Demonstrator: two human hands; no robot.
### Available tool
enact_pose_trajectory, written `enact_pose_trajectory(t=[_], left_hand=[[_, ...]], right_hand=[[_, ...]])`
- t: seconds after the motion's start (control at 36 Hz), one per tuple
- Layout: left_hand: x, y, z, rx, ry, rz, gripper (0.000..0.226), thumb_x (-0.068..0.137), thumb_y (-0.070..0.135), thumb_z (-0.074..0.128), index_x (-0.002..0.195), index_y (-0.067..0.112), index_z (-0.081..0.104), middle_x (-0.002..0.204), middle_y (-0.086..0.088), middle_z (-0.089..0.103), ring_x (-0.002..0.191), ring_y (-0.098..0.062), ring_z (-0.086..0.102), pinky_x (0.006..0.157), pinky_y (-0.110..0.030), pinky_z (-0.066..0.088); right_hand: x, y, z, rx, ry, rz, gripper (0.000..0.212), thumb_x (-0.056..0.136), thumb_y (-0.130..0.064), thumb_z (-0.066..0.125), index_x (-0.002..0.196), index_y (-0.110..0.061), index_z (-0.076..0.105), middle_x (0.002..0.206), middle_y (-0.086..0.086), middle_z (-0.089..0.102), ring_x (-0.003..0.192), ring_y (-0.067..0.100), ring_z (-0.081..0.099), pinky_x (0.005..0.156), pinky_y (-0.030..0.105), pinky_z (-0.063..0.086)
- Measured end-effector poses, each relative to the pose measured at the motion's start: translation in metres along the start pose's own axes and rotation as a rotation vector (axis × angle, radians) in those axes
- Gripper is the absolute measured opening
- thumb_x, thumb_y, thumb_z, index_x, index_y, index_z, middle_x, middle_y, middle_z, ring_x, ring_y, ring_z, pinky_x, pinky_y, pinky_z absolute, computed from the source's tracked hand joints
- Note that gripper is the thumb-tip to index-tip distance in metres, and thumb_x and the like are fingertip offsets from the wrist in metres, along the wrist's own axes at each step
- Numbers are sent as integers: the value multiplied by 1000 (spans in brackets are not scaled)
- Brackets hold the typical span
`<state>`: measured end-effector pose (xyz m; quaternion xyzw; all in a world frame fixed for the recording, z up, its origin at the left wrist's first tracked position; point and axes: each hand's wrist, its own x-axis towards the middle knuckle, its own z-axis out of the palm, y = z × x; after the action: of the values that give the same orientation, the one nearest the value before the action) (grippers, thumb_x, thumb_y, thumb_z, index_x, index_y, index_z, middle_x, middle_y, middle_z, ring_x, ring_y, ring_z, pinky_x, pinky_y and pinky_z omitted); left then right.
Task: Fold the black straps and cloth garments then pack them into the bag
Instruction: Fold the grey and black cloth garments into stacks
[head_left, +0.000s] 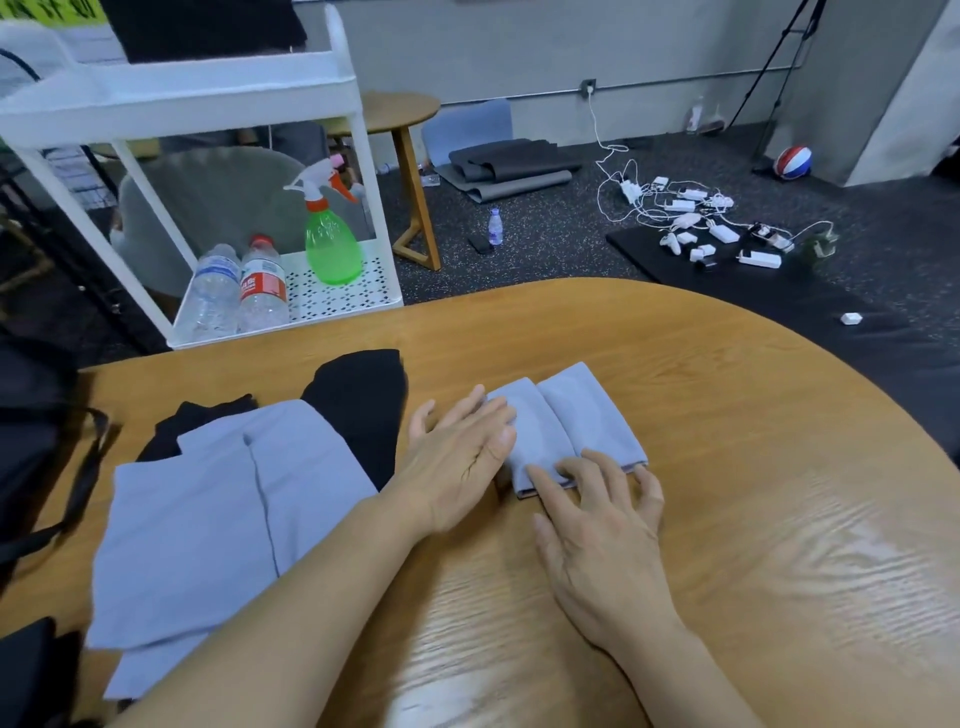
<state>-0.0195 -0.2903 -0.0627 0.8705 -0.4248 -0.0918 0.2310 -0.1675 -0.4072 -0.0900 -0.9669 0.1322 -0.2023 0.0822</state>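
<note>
Resting flat and open, the left hand (457, 462) and right hand (597, 535) press a soft, folded grey cloth (566, 421) onto the wooden table (727, 415), gripping nothing.

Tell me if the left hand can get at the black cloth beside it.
Probably yes: the left hand lies flat by the black cloth, with only bare table between.

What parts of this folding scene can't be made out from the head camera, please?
- Black bag: cut off by the left edge; whether it is open cannot be told.
- Black garments: partly buried under the unfolded blue cloth; their number and shape are unclear.
- Folded blue cloth: its near edge is covered by the left hand and right hand.
- Bottle labels on the cart: too small to read.
</note>
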Motion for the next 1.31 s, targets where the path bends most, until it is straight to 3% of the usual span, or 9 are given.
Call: enact_pose_trajectory(t=[0.25, 0.47, 0.64, 0.78, 0.86, 0.94, 1.08, 1.17, 1.31], left_hand=[[-88, -11, -29, -1, 175, -125, 84, 87, 70, -4, 153, 31, 30, 160, 18, 17, 144, 12, -4, 116, -28, -15], [-171, -46, -65, 4, 350, -340, 83, 84, 68, -1, 150, 31, 33, 158, 18, 22, 136, 20, -1, 106, -12, -22], [-210, -73, -100, 56, 462, -427, 90, 84, 69, -4, 148, 25, 41, 156, 10, 34, 144, 2, 19, 112, -24, -9], [-235, -86, -108, 108, 451, -443, 90, 83, 67, -5, 146, 23, 43, 154, 9, 37, 147, -7, 20, 116, -34, -5], [-243, -84, -107, 102, 456, -435, 91, 83, 67, -4, 145, 21, 44, 153, 7, 39, 147, -7, 20, 116, -34, -5], [-247, -81, -105, 107, 433, -429, 93, 82, 68, -6, 148, 23, 40, 155, 10, 35, 147, -6, 16, 116, -35, -8], [-249, -77, -101, 109, 436, -404, 90, 83, 69, -7, 147, 26, 40, 157, 9, 33, 148, -4, 10, 117, -33, -11], [-249, -70, -100, 113, 444, -378, 85, 86, 67, -5, 144, 27, 42, 156, 9, 34, 148, -4, 11, 116, -34, -11], [-246, -50, -90, 120, 429, -340, 86, 86, 64, -4, 141, 20, 46, 153, 10, 37, 148, -6, 13, 116, -34, -11]], right_hand=[[-6, -9, -2, -30, 106, -80, 42, 83, -34, 43, 116, -19, 65, 115, 4, 60, 116, 27, 50, 95, 48, 31], [-19, -94, 5, 111, 112, -312, 42, 81, -35, 53, 119, -21, 62, 112, 0, 62, 115, 26, 50, 92, 43, 32], [-19, -169, 10, 157, 65, -509, 41, 79, -42, 52, 113, -21, 62, 109, -6, 62, 110, 22, 54, 85, 37, 35], [-15, -201, 21, 140, 19, -458, 32, 77, -40, 46, 96, -25, 67, 100, -6, 64, 104, 22, 57, 84, 35, 28], [-11, -208, 29, 149, 60, -408, 11, 69, -28, 69, 80, -28, 69, 91, -7, 64, 94, 22, 59, 78, 34, 27], [-8, -213, 30, 155, 49, -363, 23, 61, -18, 84, 74, -26, 67, 82, -10, 62, 85, 20, 60, 73, 32, 25], [-5, -211, 10, 145, 180, -309, 18, 77, -11, 72, 80, -24, 61, 78, -10, 59, 83, 19, 55, 70, 31, 27], [-6, -196, -3, 135, 246, -283, 22, 74, -3, 69, 80, -22, 61, 78, -9, 60, 84, 21, 57, 70, 31, 33], [-19, -147, -15, 101, 312, -233, 15, 74, -6, 61, 80, -20, 62, 78, -8, 63, 88, 22, 56, 69, 32, 25]])
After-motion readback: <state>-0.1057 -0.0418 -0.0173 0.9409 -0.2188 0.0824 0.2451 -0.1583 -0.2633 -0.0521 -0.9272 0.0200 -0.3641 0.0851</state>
